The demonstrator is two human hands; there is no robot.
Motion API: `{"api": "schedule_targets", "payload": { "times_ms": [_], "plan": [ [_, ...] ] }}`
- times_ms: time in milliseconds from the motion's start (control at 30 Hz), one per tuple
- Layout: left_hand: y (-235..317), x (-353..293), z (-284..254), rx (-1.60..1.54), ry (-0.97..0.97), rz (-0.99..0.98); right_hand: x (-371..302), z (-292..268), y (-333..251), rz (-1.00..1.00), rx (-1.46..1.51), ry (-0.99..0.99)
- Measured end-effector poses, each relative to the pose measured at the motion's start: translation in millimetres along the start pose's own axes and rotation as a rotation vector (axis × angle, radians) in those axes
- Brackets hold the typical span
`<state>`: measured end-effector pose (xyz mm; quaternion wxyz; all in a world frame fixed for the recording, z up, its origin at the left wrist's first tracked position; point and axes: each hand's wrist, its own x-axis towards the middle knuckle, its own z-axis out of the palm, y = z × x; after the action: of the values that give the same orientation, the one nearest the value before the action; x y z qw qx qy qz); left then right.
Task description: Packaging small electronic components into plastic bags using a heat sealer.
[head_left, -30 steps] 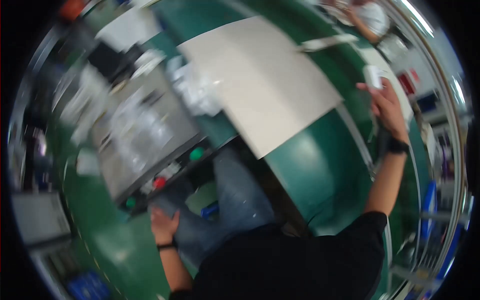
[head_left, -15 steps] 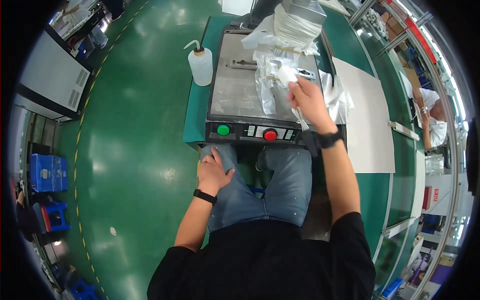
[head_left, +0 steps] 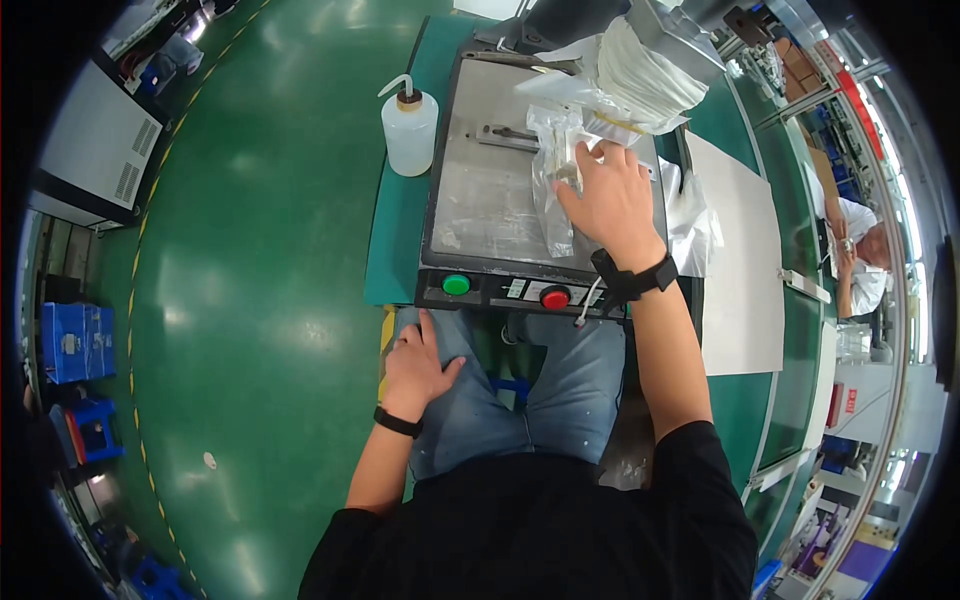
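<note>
My left hand point(head_left: 415, 368) rests on my left thigh, fingers stretched out and holding nothing. On the machine's metal plate point(head_left: 475, 205), a strip of crumpled clear film point(head_left: 553, 215) lies toward the right side. My right hand point(head_left: 617, 200) is over this film, palm down, thumb and fingers apart, with the fingertips at the film's right edge. What lies under the palm is hidden. Left of the hand, a slotted metal bar point(head_left: 507, 137) is fixed across the plate. Just beyond the fingers stands a thick stack of white sheets point(head_left: 645, 80) under a metal block point(head_left: 675, 42).
A wash bottle point(head_left: 409, 138) stands left of the plate. The machine's front panel has a green button point(head_left: 456, 285) and a red button point(head_left: 555, 297). Loose film point(head_left: 692, 225) and a pale board point(head_left: 740, 270) lie to the right. Another person point(head_left: 858, 250) sits at far right.
My right hand has gone from pinching a small white piece to lying spread over the film; the white piece no longer shows. My left hand stays on the thigh. The view has shifted slightly.
</note>
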<state>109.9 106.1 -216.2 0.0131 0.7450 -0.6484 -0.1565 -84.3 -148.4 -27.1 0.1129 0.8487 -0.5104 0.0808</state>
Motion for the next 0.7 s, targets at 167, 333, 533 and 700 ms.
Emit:
{"api": "schedule_targets", "payload": {
  "times_ms": [167,333,533,700],
  "plan": [
    [0,-16,-58,-0.038,-0.144,0.064,-9,8,24,-0.028,0.195,0.053],
    [36,10,-104,-0.666,0.287,0.287,-49,5,53,-0.105,0.468,0.216],
    [50,38,-97,-1.072,0.415,0.298,-179,20,48,0.562,1.047,0.044],
    [42,45,-82,-1.211,0.350,0.218,-207,47,51,0.497,1.074,0.311]
  ]
}}
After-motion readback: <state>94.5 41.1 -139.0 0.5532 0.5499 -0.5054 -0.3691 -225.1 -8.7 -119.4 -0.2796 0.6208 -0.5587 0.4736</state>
